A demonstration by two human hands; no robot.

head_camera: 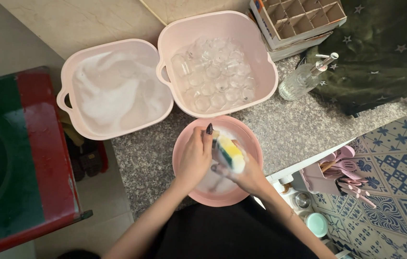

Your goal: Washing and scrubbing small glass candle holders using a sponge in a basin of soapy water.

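Far left: a red-edged green sink [2, 163], standing apart from the counter.

Next: a pale pink square tub [71, 67] full of white suds, on the speckled counter [289, 129].

Touching its right rim: a second pink square tub [261, 52], holding clear glasses [213, 76] under water.

Front centre: a round pink basin [182, 148], just below both tubs.

Over the basin: the left hand [194, 158], fingers curled around something I cannot make out.

Beside it: the right hand [246, 175], gripping a yellow-and-green sponge [230, 151], foamy and pressed toward the left hand.

Right: a clear pump bottle [304, 76], tilted; behind it a cardboard divider box [304, 19]; then a dark green starred cloth [381, 52].

Lower right, below counter level: pink utensils [342, 168] in a holder.
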